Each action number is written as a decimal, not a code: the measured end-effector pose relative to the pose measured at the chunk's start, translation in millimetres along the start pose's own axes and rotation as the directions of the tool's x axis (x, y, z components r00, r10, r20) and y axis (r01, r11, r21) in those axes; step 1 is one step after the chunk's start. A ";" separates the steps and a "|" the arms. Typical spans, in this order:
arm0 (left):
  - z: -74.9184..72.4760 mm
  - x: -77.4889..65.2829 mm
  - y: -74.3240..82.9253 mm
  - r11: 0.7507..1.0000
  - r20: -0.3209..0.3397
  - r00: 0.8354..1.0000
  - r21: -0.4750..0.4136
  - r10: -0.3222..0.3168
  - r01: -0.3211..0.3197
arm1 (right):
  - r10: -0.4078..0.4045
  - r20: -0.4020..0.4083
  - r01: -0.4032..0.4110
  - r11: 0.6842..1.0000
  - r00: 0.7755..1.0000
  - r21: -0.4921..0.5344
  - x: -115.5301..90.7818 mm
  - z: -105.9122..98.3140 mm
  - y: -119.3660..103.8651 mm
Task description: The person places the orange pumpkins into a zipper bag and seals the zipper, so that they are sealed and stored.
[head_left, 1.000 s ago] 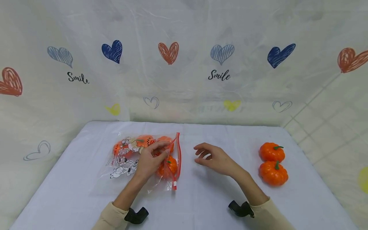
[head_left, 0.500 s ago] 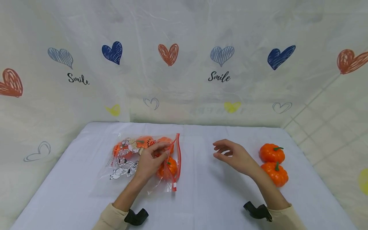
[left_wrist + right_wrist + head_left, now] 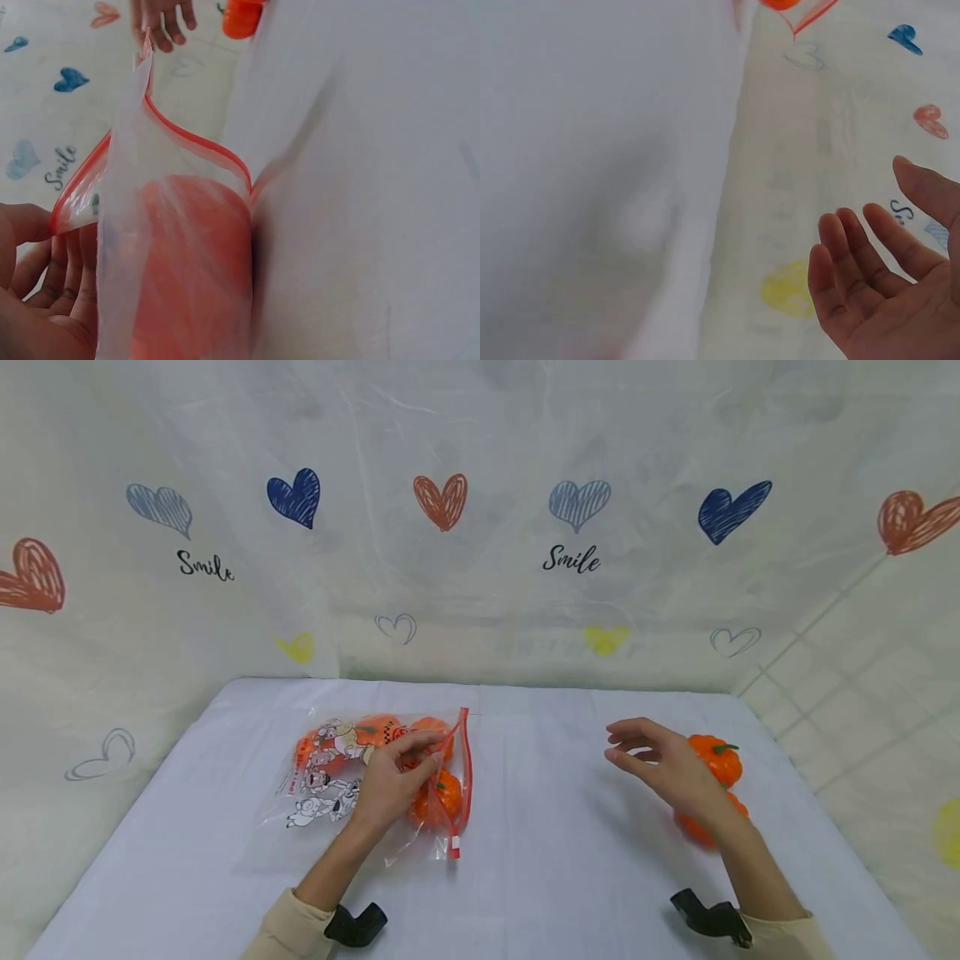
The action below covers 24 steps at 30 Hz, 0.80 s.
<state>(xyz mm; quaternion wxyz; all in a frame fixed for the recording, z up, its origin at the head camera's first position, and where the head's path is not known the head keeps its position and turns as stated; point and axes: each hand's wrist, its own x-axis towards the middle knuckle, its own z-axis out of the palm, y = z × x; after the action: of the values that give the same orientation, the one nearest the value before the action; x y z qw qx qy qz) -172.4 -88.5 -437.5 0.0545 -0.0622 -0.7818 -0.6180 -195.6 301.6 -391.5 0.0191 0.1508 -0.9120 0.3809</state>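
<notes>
Head: pumpkins point(image 3: 722, 762) partly behind right hand point(image 3: 675, 767)

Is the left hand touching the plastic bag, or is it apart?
Touching: the left wrist view shows the left hand pinching the plastic bag by its red edge.

The worktop point(image 3: 540, 868) fills the lower half of the head view, with the backdrop point(image 3: 480, 577) behind it. At left of centre on the worktop lies the bag point(image 3: 330, 785), its mouth toward the centre, with several pumpkins point(image 3: 447, 793) inside, one near the mouth. The left hand point(image 3: 390, 781) is over the bag, its fingers at the mouth. Right of centre, the right hand point(image 3: 671, 768) is above the worktop, partly in front of two loose pumpkins point(image 3: 723, 760), which sit one behind the other.
</notes>
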 end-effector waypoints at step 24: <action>-1.6 0.6 -12.5 1.000 -0.006 1.000 0.014 0.021 -0.021 | 0.131 -0.076 -0.140 0.982 0.988 -0.127 -32.6 -37.7 46.4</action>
<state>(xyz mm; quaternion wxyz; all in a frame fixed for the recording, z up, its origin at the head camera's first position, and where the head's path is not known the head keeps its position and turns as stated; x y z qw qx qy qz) -175.0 -92.9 -449.0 0.0638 -0.0679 -0.7852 -0.6122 -181.0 367.4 -401.6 0.0339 0.0735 -0.9422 0.3251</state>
